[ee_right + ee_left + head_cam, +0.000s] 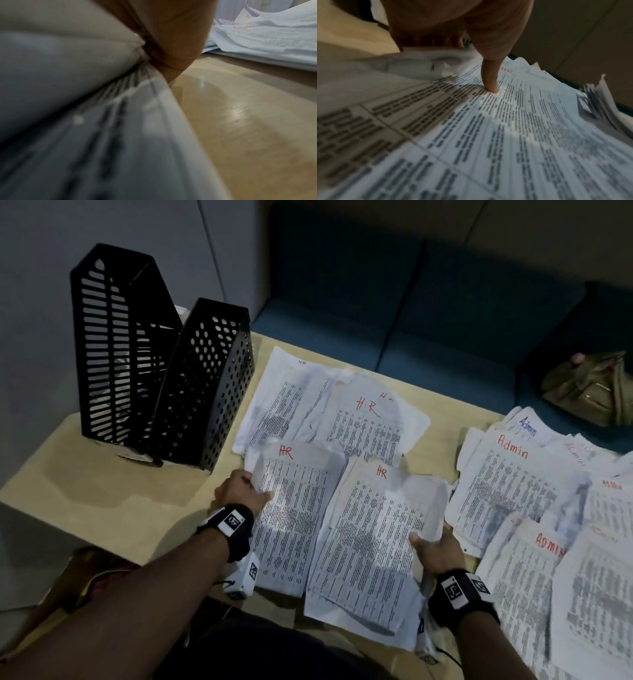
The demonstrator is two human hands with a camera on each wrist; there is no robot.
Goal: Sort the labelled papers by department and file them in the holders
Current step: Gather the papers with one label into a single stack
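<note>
Crumpled printed papers (pixel 363 419) marked "HR" in red lie right of 2 perforated black holders (pixel 161 378); left hand (pixel 239 491) and right hand (pixel 436 549) each pinch one.

Crumpled printed sheets marked HR (pixel 329 474) in red overlap mid-table, their near edges overhanging it. The Admin-marked sheets (pixel 534 501) (red and blue ink) sprawl at right. Two black perforated holders (pixel 161 364) stand upright together, far left, touching.

Office, black file holders (pixel 161 364), HR and Admin papers (pixel 359 419), desk (pixel 102 494)
</note>
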